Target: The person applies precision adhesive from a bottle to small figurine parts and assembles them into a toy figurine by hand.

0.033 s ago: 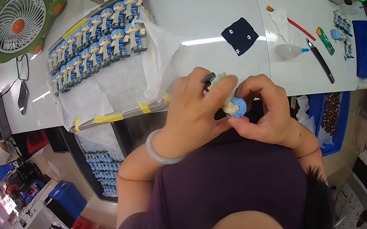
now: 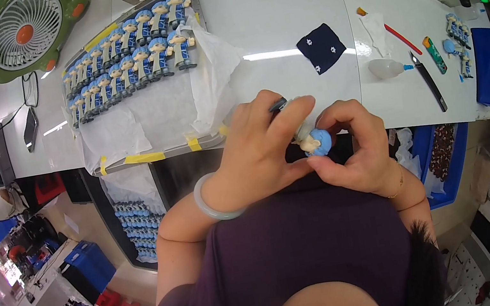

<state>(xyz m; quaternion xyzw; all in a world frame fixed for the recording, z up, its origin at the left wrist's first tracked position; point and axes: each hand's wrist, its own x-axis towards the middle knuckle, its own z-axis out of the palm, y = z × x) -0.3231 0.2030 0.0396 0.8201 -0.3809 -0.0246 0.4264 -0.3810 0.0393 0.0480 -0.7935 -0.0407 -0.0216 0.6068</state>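
Observation:
A small figurine [image 2: 319, 141] with blue hair and a pale face is held between my two hands over the table's near edge. My left hand [image 2: 262, 145] is closed round its body, and a dark part pokes out between the fingers. The thumb and forefinger of my right hand [image 2: 356, 148] curl against the blue-haired head. My fingers hide most of the body. To the left, a paper-lined tray [image 2: 161, 156] carries two rows of similar blue-haired figurines [image 2: 140, 63]. Beyond my hands lies a dark navy cloth [image 2: 322, 49] with small white motifs.
Right of the cloth are a squeeze bottle [image 2: 388, 68], a black craft knife [image 2: 430, 83], a green tube-like item [image 2: 434, 54], a red-handled tool [image 2: 402, 40] and a blue box [image 2: 488, 67]. A green fan [image 2: 24, 35] stands far left. A blue bin [image 2: 461, 146] sits below the table.
The figurine's head has shifted slightly to the right and turned a little between my fingers. My left fingers have moved slightly; my right hand stays almost still.

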